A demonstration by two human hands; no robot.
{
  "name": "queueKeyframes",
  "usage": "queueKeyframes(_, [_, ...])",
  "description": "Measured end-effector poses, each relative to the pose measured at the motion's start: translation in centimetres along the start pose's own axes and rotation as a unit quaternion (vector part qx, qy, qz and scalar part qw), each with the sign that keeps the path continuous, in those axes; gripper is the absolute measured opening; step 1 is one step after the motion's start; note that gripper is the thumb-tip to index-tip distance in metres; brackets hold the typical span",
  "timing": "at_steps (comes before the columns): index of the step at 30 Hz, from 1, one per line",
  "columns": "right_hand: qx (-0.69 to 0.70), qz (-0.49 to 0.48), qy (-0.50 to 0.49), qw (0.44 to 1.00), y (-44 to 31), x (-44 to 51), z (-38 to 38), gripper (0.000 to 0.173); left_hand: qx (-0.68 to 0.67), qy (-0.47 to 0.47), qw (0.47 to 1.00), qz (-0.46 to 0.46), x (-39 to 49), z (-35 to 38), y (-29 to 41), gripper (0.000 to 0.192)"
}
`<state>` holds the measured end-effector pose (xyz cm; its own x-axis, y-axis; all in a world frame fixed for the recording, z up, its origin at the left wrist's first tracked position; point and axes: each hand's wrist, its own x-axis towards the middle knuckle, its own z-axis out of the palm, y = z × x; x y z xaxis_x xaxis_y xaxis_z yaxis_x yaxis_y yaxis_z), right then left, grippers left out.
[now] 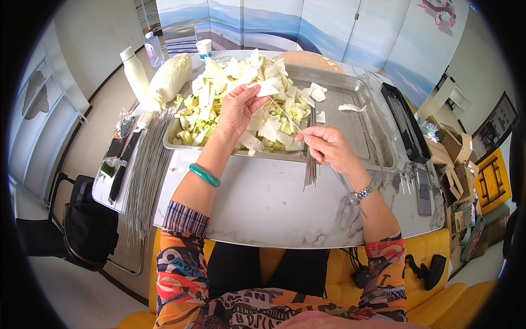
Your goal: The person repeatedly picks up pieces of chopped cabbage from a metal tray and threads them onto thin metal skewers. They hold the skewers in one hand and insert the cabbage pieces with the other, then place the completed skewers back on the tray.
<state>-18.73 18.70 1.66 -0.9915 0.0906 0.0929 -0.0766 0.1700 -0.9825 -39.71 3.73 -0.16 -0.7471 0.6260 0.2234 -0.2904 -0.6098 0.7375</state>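
Note:
Above a metal tray [271, 156] heaped with cut cabbage leaves [230, 74], my left hand [242, 105] pinches a white cabbage piece [268, 88]. Lower and to the right, my right hand [328, 149] grips a thin metal skewer [283, 113]. The skewer's upper tip meets the cabbage piece or lies just at its edge; I cannot tell if it pierces it. A bundle of skewers [311, 164] lies across the tray's near rim, between my hands. A few loose cabbage pieces [351, 107] rest in the right half of the tray.
On the left are a large skewer bundle [148, 177], a black-handled knife [119, 181], a whole cabbage [170, 78], a white bottle [134, 74], a plastic bottle [153, 51] and a paper cup [204, 49]. A black box of skewers [404, 123] and a phone [423, 192] lie right.

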Motion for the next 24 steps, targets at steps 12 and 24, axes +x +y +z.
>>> queueKeyframes(12, [0.003,-0.007,0.006,1.000,0.16,0.03,0.08,0.022,0.008,-0.014,1.000,-0.019,-0.08,0.14,0.05,0.014])
queueKeyframes(24, [0.007,-0.004,0.009,1.000,-0.11,-0.01,0.09,0.022,0.027,-0.060,0.998,-0.026,0.12,-0.07,-0.26,0.016])
